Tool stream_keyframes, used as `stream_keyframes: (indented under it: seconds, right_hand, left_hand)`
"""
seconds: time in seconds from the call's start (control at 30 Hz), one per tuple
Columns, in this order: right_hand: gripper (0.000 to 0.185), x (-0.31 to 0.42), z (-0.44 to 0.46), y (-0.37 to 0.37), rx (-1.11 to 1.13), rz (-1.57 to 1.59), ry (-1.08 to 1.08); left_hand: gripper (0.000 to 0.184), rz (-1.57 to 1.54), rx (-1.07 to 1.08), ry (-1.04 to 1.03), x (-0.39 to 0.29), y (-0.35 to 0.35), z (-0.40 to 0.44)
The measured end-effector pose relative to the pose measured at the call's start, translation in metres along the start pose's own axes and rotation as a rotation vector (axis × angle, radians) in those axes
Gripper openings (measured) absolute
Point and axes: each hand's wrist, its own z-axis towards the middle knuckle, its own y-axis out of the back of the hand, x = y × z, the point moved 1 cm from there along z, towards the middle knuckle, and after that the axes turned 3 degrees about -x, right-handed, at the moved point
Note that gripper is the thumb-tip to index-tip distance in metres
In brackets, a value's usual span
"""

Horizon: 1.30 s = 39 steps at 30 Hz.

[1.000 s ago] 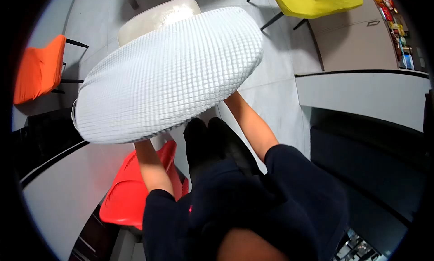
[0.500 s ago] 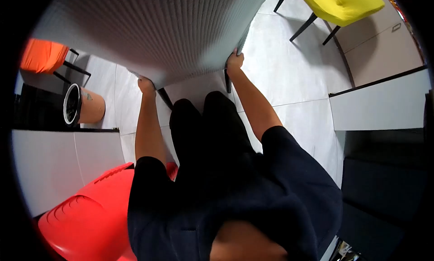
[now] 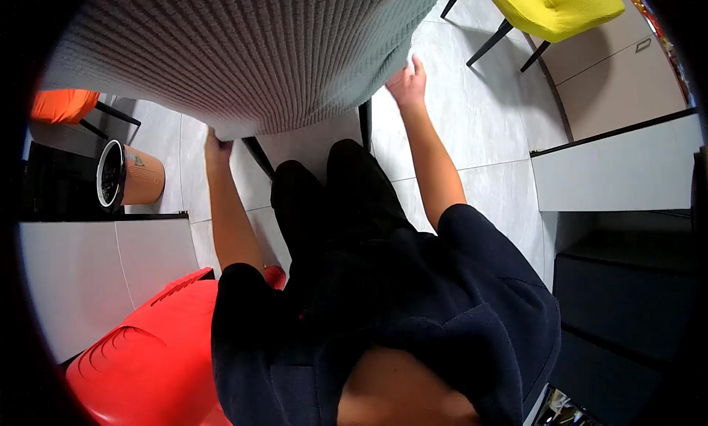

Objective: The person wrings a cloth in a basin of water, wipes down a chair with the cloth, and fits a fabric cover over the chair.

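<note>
A grey ribbed chair cover [image 3: 258, 57] hangs over a chair in front of me, its lower edge by my knees. Two dark chair legs [image 3: 258, 157] stick out under it. At the cover's left lower corner, my left hand [image 3: 217, 147] is closed on the hem, with its fingertips partly hidden. My right hand [image 3: 408, 87] is beside the right edge, its thumb and a finger spread and the other fingers partly behind the fabric; it looks open.
A yellow chair [image 3: 549, 13] stands at upper right, near a cabinet [image 3: 627, 87]. On the left are an orange-covered chair [image 3: 63, 106] and a tan waste bin [image 3: 144, 177]. A red plastic chair [image 3: 147, 352] is close behind my left side. White panels flank both sides.
My right hand has let go of the cover's edge and opened, shifting right. My left hand has moved slightly left and down. The cover's lower edge hangs looser.
</note>
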Motion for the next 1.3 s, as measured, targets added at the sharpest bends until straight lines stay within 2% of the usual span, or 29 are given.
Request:
stream_keyframes:
  seconds: [0.03, 0.13, 0.2, 0.23, 0.27, 0.3, 0.33, 0.37, 0.43, 0.5, 0.57, 0.63, 0.67, 0.77, 0.8, 0.83, 0.87, 0.9, 0.93, 0.97, 1.0, 1.03, 1.07, 1.13, 1.2, 1.23, 1.3]
  right_hand:
    - [0.033, 0.006, 0.006, -0.002, -0.012, 0.035, 0.047]
    - [0.031, 0.016, 0.001, -0.038, -0.158, -0.52, -0.056]
    - [0.029, 0.02, 0.009, -0.034, -0.226, -0.728, 0.036]
    - [0.028, 0.023, 0.015, -0.031, -0.264, -0.83, 0.085]
    - [0.026, 0.027, 0.021, -0.018, -0.381, -0.64, 0.188]
    - [0.027, 0.028, 0.03, 0.001, -0.477, -0.645, 0.219]
    - [0.027, 0.028, 0.04, 0.024, -0.574, -0.643, 0.255]
    - [0.028, 0.03, 0.049, 0.045, -0.671, -0.638, 0.295]
    - [0.031, 0.019, 0.067, 0.082, -0.81, -0.844, 0.302]
    - [0.029, 0.013, 0.089, 0.123, -0.813, -0.958, 0.023]
    - [0.029, -0.012, 0.059, 0.086, -0.423, -0.913, 0.089]
    - [0.041, -0.013, 0.03, 0.034, -0.542, -0.981, -0.06]
    - [0.041, -0.01, 0.018, 0.017, -0.564, -1.122, -0.085]
    - [0.041, 0.007, -0.007, 0.031, -0.78, -1.051, 0.231]
    - [0.04, 0.017, -0.024, 0.031, -0.767, -1.061, 0.257]
    - [0.04, 0.037, -0.043, 0.02, -0.747, -1.079, 0.284]
    - [0.034, 0.062, -0.07, -0.02, -0.479, -1.342, 0.311]
    - [0.029, 0.091, -0.096, -0.069, -0.186, -1.582, 0.339]
    - [0.028, 0.117, -0.113, -0.106, -0.025, -1.715, 0.334]
    - [0.028, 0.145, -0.122, -0.135, 0.154, -1.844, 0.314]
    - [0.028, 0.178, -0.122, -0.157, 0.283, -1.978, 0.283]
    - [0.029, 0.203, -0.118, -0.166, 0.404, -2.091, 0.261]
    - [0.029, 0.22, -0.113, -0.168, 0.373, -2.006, 0.308]
    - [0.03, 0.261, -0.091, -0.19, 0.322, -1.903, 0.39]
    - [0.036, 0.275, -0.065, -0.207, 0.272, -1.374, 0.23]
    - [0.038, 0.277, -0.052, -0.219, 0.222, -1.056, 0.128]
    - [0.04, 0.278, -0.032, -0.246, 0.201, -0.667, 0.152]
  left_hand:
    - [0.04, -0.056, -0.06, -0.01, -0.012, -0.008, 0.005]
    - [0.038, 0.179, -0.03, -0.073, -0.029, -0.023, 0.012]
    - [0.035, 0.271, 0.072, -0.089, -0.027, -0.033, 0.013]
    - [0.035, 0.27, -0.003, -0.084, -0.021, -0.035, 0.011]
    - [0.034, 0.269, -0.071, -0.084, -0.016, -0.042, 0.002]
    - [0.034, 0.271, -0.136, -0.085, -0.014, -0.048, -0.001]
    - [0.038, 0.377, -0.126, -0.145, -0.003, -0.039, 0.013]
    - [0.039, 0.301, -0.081, -0.224, -0.003, -0.055, 0.005]
    - [0.038, 0.274, -0.101, -0.158, -0.003, -0.067, -0.004]
    - [0.039, 0.262, 0.121, 0.021, 0.003, -0.034, 0.016]
    - [0.041, 0.392, -0.005, 0.153, -0.01, -0.019, 0.013]
    - [0.04, 0.434, -0.149, 0.06, -0.021, -0.033, -0.017]
    - [0.038, 0.463, -0.181, 0.028, -0.024, -0.026, -0.02]
    - [0.035, 0.564, -0.321, -0.103, -0.009, 0.012, -0.017]
    - [0.03, 0.635, -0.392, -0.09, 0.004, 0.021, -0.031]
    - [0.023, 0.664, -0.155, -0.046, 0.023, 0.046, -0.044]
    - [0.027, 0.513, -0.356, 0.153, 0.053, 0.038, -0.067]
    - [0.029, 0.57, -0.368, 0.48, 0.086, 0.027, -0.097]
    - [0.024, 0.553, -0.077, 0.75, 0.097, -0.064, -0.179]
    - [0.01, 0.364, 0.068, 1.177, 0.116, -0.105, -0.21]
    - [0.011, 0.656, 0.114, 1.087, 0.125, -0.192, -0.254]
    - [0.014, 0.711, 0.338, 0.924, 0.134, -0.257, -0.277]
    - [0.018, 0.886, 0.478, 0.738, 0.144, -0.309, -0.284]
    - [0.022, 0.953, 0.746, 0.382, 0.158, -0.383, -0.27]
    - [0.033, 0.53, 0.705, 0.231, 0.142, -0.465, -0.259]
    - [0.038, 0.45, 0.654, 0.11, 0.127, -0.505, -0.254]
    - [0.042, 0.355, 0.553, -0.113, 0.095, -0.572, -0.258]
